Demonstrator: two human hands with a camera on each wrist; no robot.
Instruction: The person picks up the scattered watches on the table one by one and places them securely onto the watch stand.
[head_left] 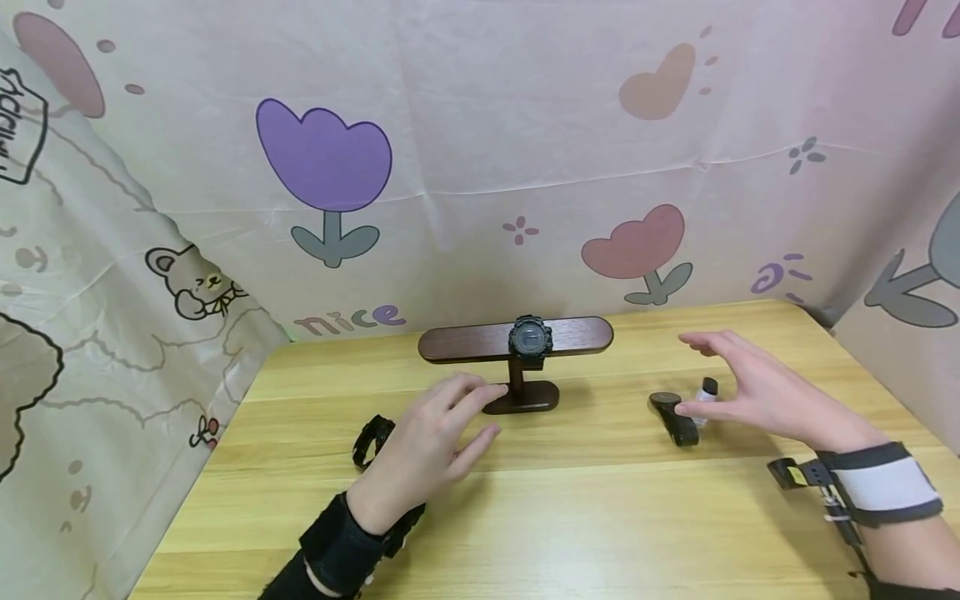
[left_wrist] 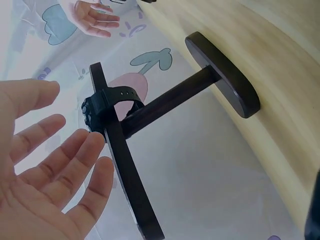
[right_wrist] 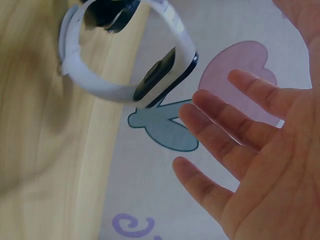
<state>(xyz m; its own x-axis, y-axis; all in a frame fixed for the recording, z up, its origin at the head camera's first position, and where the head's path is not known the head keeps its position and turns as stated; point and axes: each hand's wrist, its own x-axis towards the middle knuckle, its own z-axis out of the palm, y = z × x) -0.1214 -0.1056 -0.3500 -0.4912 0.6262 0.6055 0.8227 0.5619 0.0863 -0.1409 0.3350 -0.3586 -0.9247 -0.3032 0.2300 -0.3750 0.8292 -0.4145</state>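
Observation:
A dark wooden watch stand (head_left: 468, 342) stands near the back of the table with a black digital watch (head_left: 530, 338) strapped round its bar. My left hand (head_left: 423, 437) hovers in front of the stand; its fingers are spread and hold nothing in the left wrist view. To the right, my right hand (head_left: 757, 396) is held above the table with its fingers apart. Close to it are a black-strapped watch (head_left: 678, 421) and a white fitness band (right_wrist: 102, 92) with a dark screen. The right hand's palm is bare in the right wrist view.
Another black watch or band (head_left: 372, 442) lies on the table (head_left: 592, 517), left of my left hand and partly hidden by it. A patterned cloth (head_left: 480, 167) hangs behind the table and along its sides.

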